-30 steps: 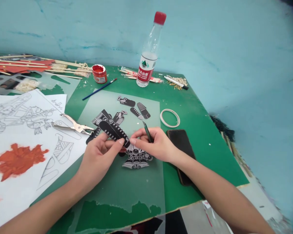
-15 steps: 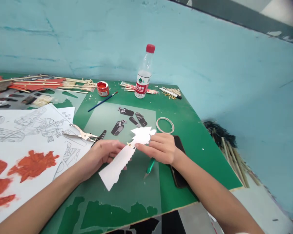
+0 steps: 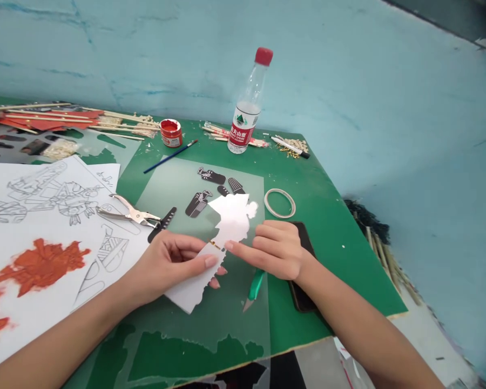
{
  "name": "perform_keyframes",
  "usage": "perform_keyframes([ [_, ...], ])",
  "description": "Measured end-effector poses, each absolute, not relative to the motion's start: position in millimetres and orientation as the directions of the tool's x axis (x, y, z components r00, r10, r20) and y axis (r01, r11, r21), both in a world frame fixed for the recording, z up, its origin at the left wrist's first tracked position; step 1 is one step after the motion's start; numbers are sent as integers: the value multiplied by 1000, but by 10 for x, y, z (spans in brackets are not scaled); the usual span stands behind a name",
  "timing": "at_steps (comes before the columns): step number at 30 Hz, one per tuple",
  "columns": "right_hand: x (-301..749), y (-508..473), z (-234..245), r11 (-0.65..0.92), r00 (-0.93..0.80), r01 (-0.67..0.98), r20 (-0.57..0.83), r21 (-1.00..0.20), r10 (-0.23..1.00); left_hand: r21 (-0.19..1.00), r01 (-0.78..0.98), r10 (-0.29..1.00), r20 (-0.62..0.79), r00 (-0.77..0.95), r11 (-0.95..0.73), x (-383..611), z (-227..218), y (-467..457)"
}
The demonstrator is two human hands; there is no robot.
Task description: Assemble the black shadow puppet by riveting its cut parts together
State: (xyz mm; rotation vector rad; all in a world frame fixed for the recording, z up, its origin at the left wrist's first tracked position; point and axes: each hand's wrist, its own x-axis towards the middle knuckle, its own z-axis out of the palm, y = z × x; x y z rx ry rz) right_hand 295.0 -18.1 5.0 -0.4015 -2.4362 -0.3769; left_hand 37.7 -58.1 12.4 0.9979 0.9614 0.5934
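Cutout (image 3: pixel 231 217) held above the sheet (image 3: pixel 227 310), white side up, presumably to expose its pin (image 3: pixel 215 245). Left hand (image 3: pixel 173 263) pinches it, thumb uppermost; right hand (image 3: pixel 278 253) extends its index beside the pin, remaining fingers curled, apparently around the knife (image 3: pixel 255 285), grip hidden.

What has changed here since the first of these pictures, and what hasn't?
The cutout was flipped from its black patterned face to its white back; the left hand holds it. The knife in the right hand swung from blade up to blade down in view. Bottle, paint jar and pliers stayed put.
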Motion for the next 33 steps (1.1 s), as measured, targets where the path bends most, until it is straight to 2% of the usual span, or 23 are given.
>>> perform_keyframes([
  [5,2893,-164,24,920,-677,382,704,87,215,875,-53,764,-388,515,481,374,72,-562],
  [9,2802,-152,-18,922,-585,387,769,-15,258,800,-133,678,-393,621,585,390,13,-549],
  [12,2742,-178,-22,911,-456,347,808,-225,373,758,-217,677,-366,639,615,395,-29,-534],
  [15,2719,-186,-26,836,-271,347,808,-424,523,756,-300,711,-294,639,582,378,-33,-515],
  [17,2727,-155,-38,734,-136,371,749,-568,648,747,-348,725,-251,641,566,357,-21,-506],
  [20,2757,-67,-63,537,42,353,587,-766,809,666,-442,705,-183,685,601,333,-18,-497],
  [24,2785,7,-75,403,150,294,459,-867,876,620,-496,709,-144,690,608,326,-75,-486],
  [27,2780,-16,-62,342,124,282,388,-896,913,673,-470,735,-166,658,572,324,-123,-489],
  [30,2757,-70,-35,298,-3,319,313,-900,950,748,-375,735,-217,642,548,308,-148,-495],
  [33,2746,-99,3,190,-118,287,162,-939,980,756,-310,703,-265,660,576,285,-162,-496],
])
